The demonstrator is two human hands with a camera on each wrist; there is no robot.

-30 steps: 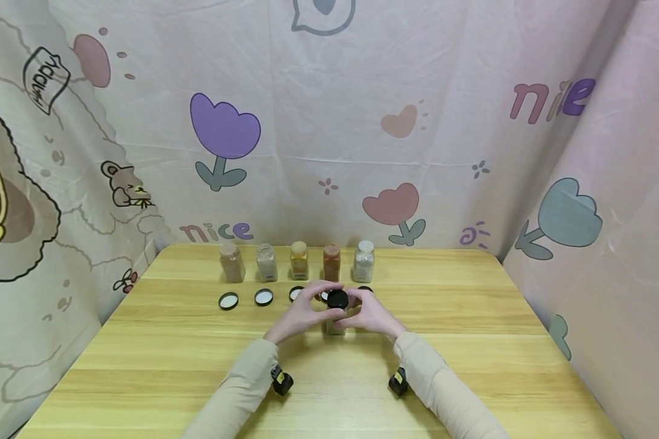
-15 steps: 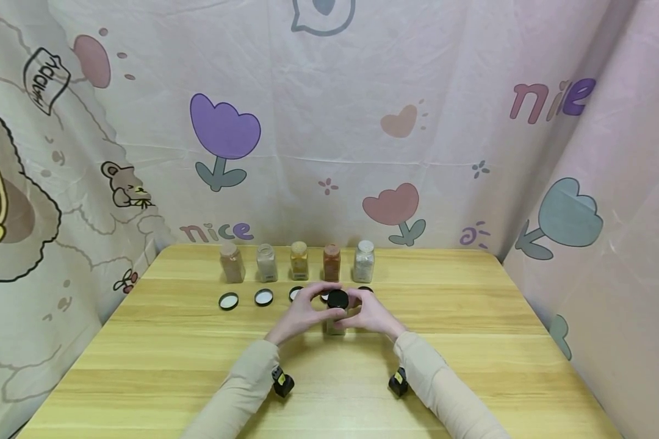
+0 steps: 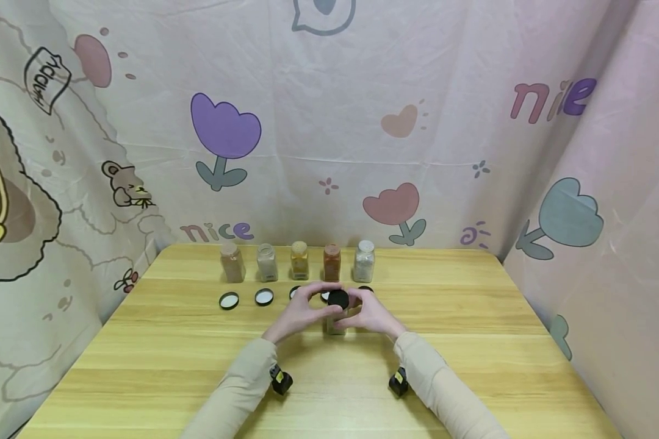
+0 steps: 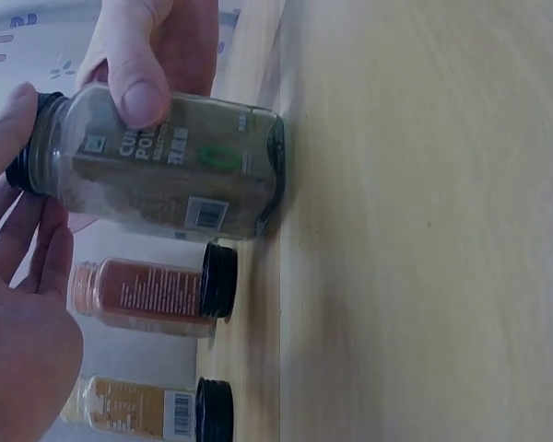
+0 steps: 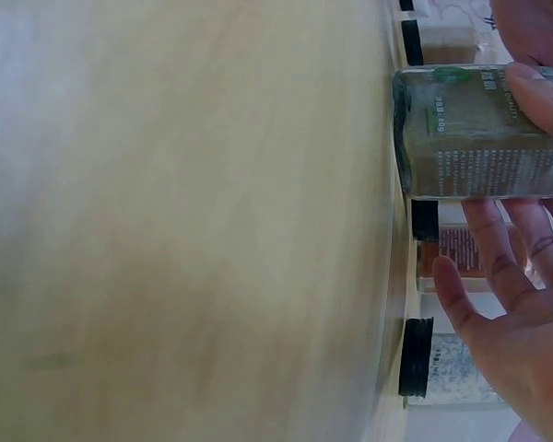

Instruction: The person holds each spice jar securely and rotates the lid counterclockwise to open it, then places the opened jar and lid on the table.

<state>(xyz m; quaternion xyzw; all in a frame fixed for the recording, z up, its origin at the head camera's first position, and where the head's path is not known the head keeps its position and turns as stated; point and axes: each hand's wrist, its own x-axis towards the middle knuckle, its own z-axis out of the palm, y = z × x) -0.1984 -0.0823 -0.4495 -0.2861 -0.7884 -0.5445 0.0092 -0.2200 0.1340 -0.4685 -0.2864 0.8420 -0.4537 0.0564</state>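
Note:
A clear glass spice jar [image 4: 166, 166] of brownish-green powder, its label partly reading cumin powder, stands upright near the table's middle. On its neck sits a black lid [image 3: 337, 299]. My left hand [image 3: 301, 314] grips that lid between thumb and fingers. My right hand [image 3: 371, 314] holds the jar's body, thumb on one side and fingers on another. In the right wrist view the jar's base [image 5: 403, 133] is at the tabletop, while the lid lies outside that view.
Several open spice jars line the table's back, among them a yellow jar [image 3: 299, 262], a red jar [image 3: 332, 263] and a white jar [image 3: 364, 262]. In front of them lie black lids, such as one lid [image 3: 229, 300] at left. A patterned cloth [image 3: 307, 122] hangs behind.
The left wrist has turned very slightly as its fingers stay on the lid. The right hand and the jar keep their place.

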